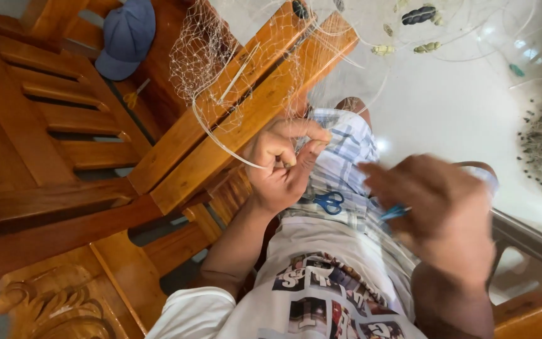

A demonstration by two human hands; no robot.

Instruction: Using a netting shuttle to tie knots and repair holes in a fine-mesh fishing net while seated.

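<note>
We see a pale, glossy floor (446, 107) filling the far right, bright with glare from strong daylight. On the left stands heavy furniture of polished reddish-brown wood: a slatted wooden chair (58, 107) at the far left, with a blue cap (127, 37) lying on it, and two broad wooden bars (246, 113) running diagonally from the near left toward the far centre. At the near left we find a carved scroll ornament (45, 307) on the same wood. A grey metal rail (534, 242) crosses the near right, with another wooden edge (534, 317) below it.
</note>
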